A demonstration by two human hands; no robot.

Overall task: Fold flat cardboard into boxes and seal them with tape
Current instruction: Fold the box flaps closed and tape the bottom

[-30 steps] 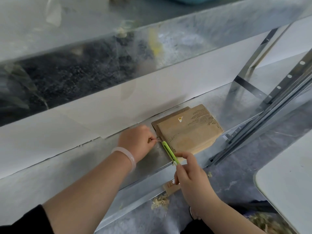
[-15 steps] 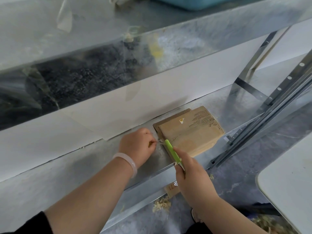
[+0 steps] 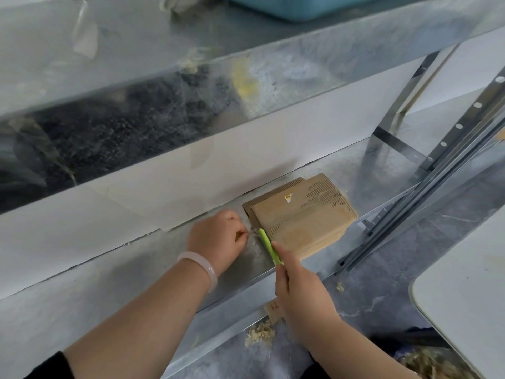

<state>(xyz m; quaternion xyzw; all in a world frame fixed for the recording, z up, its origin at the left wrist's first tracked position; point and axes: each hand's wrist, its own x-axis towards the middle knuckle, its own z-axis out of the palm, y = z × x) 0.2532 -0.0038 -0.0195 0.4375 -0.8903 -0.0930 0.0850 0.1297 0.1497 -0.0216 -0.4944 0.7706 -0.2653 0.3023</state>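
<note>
Two bare hands are working at the lower metal shelf [image 3: 136,283], where the stack of flat cardboard [image 3: 306,222] is lying near the white back panel, toward the shelf's right end. I am seeing one small yellow label [image 3: 288,197] on the top sheet; its print is too small to read. Rows of dark slot-like markings are running across that sheet. Below the shelf edge, a cardboard scrap [image 3: 273,309] is showing two dark characters, possibly "71", partly covered by the right hand [image 3: 300,291]. The right hand's grip is holding a green utility knife [image 3: 269,246], with the tip pointing at the stack's near-left corner. The left hand [image 3: 218,236], wearing a pale bangle [image 3: 199,269], is resting on the shelf just beside that corner; its grip is pinching a pale strand [image 3: 252,233], which I cannot identify. On the upper shelf, a blue container [image 3: 300,6] is sitting at the top edge of the view; I cannot tell what it is holding. Loose shavings [image 3: 259,335] are lying on the floor.
</note>
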